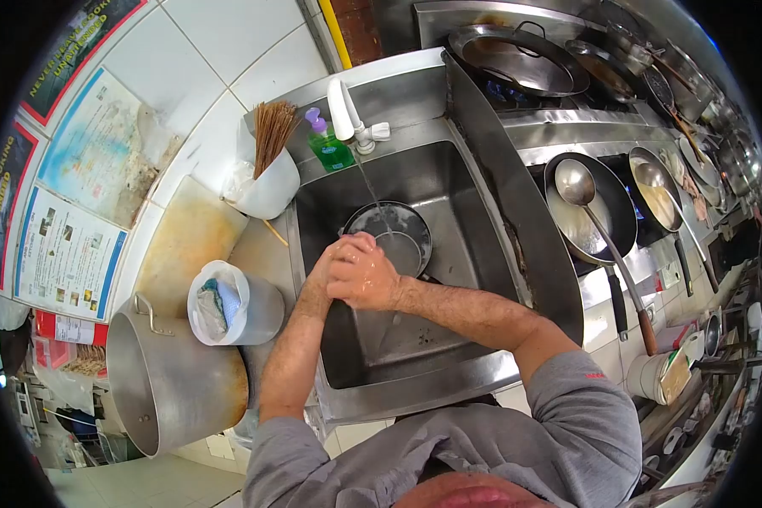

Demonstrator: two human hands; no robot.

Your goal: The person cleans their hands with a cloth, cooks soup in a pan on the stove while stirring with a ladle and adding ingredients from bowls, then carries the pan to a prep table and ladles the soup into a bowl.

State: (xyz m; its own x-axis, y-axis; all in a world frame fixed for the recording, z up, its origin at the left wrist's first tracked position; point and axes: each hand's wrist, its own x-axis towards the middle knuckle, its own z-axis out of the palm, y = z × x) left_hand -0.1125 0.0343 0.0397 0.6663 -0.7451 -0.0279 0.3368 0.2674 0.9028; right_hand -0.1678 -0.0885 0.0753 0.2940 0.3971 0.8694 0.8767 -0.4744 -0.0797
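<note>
Wet and clasped together, my left hand and my right hand are over the sink. The fingers of each are closed around the other, and lather or water shows on the skin. The palms are hidden. A thin stream of water runs from the white tap just beyond my hands. Under the stream, in the basin, sits a round dark pan with a smaller bowl-like vessel in it, partly covered by my hands. A green soap bottle with a purple pump stands beside the tap.
Left of the sink are a white container holding a stick brush, a plastic tub with cloths, and a large metal pot. On the right, a stove bears pans, a ladle and a wok.
</note>
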